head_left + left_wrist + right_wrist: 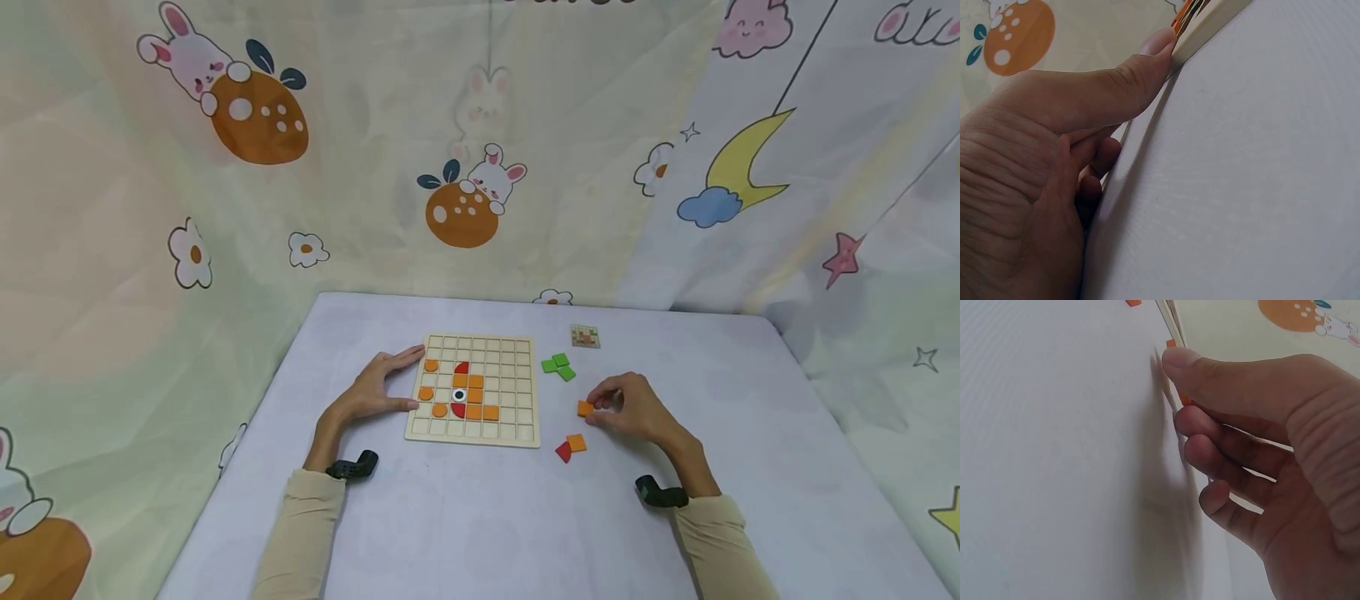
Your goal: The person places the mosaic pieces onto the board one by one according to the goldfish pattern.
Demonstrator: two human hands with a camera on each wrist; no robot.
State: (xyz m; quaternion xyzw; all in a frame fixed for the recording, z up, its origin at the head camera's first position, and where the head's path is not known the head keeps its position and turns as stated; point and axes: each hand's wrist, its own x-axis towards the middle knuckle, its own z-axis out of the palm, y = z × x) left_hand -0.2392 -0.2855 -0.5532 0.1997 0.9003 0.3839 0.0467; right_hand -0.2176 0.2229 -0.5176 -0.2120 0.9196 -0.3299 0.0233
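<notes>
A wooden grid board (pixel 517 432) lies on the table, with orange square tiles (pixel 475 382), orange round tiles (pixel 426 393), red curved pieces (pixel 461 367) and a black-and-white eye piece (pixel 459 395) set in its cells. At the board's left edge rests my left hand (pixel 369 390), thumb and fingers spread apart; the left wrist view shows the thumb against the board's side (pixel 1200 39). Right of the board, my right hand (pixel 633 407) pinches an orange square tile (pixel 583 408) between thumb and fingers. Most of that tile is hidden by the thumb in the right wrist view.
Several green tiles (pixel 559 360) lie beside the board's upper right, with a small patterned card (pixel 585 336) beyond them. Nearer the front are a loose orange tile (pixel 576 442) and a red piece (pixel 563 452). A printed cloth (pixel 360 167) hangs behind the white table (pixel 465 525).
</notes>
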